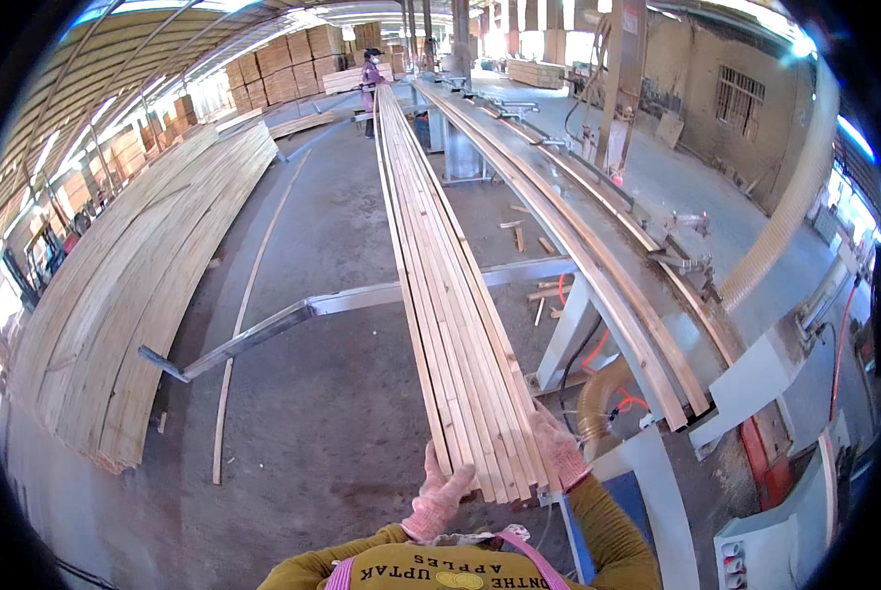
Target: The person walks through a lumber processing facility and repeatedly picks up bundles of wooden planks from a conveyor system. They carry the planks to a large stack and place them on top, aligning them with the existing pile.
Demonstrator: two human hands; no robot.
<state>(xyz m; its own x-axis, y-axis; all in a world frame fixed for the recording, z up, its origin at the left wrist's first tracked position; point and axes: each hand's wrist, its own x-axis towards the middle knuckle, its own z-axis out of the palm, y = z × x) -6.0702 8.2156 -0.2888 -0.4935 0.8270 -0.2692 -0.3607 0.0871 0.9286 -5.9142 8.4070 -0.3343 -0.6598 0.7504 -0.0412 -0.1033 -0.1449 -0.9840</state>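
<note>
A bundle of long, thin wooden strips (460, 334) stretches away from me, lying over a metal support arm. At its near end my left hand (438, 499), in a pinkish work glove, grips the left side with the thumb on top. My right hand (559, 450), gloved alike, is pressed against the right side of the same end, its fingers partly hidden. The strips lie side by side, their near ends slightly uneven. Far off, at the other end of the bundle, a person (371, 81) in purple stands beside it.
A grey metal support arm (362, 298) crosses under the bundle. On the right runs a long machine bed (647, 295) carrying wooden strips. A wide stack of boards (135, 315) lies at left. One strip (248, 295) and offcuts (519, 239) lie on the floor. A ribbed hose (789, 211) hangs at right.
</note>
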